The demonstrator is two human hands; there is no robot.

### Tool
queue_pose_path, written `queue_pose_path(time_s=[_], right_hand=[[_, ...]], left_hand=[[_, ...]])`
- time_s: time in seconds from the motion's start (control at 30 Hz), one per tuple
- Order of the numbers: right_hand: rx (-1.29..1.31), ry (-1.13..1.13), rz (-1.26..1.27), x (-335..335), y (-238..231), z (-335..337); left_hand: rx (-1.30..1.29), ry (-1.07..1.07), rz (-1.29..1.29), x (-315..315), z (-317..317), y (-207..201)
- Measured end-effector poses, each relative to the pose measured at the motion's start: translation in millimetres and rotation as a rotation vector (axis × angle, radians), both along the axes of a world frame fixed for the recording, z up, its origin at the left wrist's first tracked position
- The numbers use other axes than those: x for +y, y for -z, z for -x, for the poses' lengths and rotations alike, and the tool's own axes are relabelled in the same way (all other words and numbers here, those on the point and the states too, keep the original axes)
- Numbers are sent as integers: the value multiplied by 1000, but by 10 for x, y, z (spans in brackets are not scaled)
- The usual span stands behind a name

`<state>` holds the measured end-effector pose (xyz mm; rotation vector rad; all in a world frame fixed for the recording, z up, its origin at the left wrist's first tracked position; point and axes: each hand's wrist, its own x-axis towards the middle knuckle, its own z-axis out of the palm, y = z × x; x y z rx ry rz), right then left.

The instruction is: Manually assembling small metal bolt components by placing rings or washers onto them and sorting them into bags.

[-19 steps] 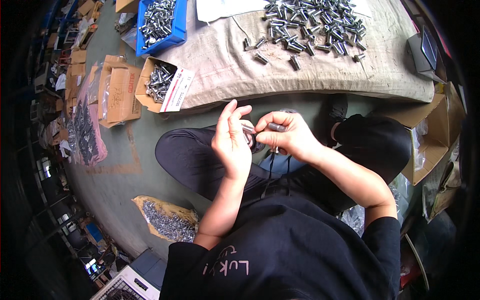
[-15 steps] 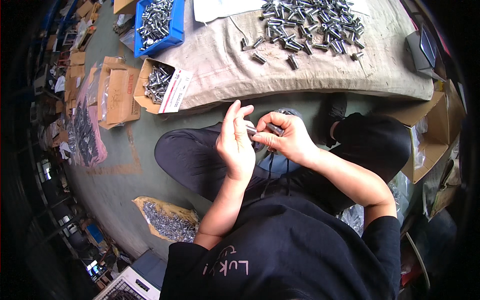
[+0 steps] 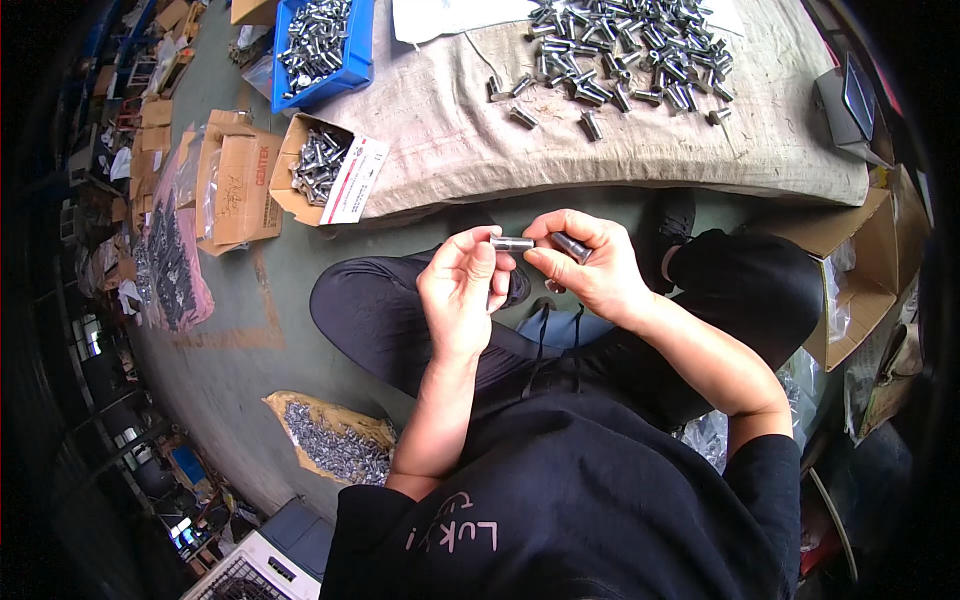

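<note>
Between my hands, in front of my crossed legs, a shiny steel bolt (image 3: 514,243) lies level. My left hand (image 3: 458,290) pinches its left end with the fingertips. The thumb and forefinger of my right hand (image 3: 605,270) are at its other end. A second, darker bolt (image 3: 571,247) is tucked slantwise in the curled fingers of my right hand. Several similar bolts (image 3: 660,60) lie in a loose heap on the cloth-covered table (image 3: 450,130) beyond my hands.
A blue bin (image 3: 362,72) and an open cardboard box (image 3: 290,200), both holding bolts, stand at the table's left. Small metal parts lie on a yellowish sheet (image 3: 280,402) by my left elbow. Another open carton (image 3: 870,290) is at my right, below a grey device (image 3: 840,105).
My left hand has turned from raised, extended fingers to a fingertip pinch on the bolt, which now shows level between both hands. The right hand has shifted slightly right.
</note>
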<state>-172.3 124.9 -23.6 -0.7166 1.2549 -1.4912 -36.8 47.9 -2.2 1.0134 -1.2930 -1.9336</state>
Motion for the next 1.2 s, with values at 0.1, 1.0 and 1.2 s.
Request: queue_pose_path(time_s=[0.1,1.0,1.2], right_hand=[[-79,9,-19,1,-60,11],[-565,-12,-68,-23,36,87],[-976,23,-87,-54,-2,149]], left_hand=[[21,4,-30,-19,-10,-42],[40,54,78,-7,44,-43],[139,-82,-113,-46,53,-14]])
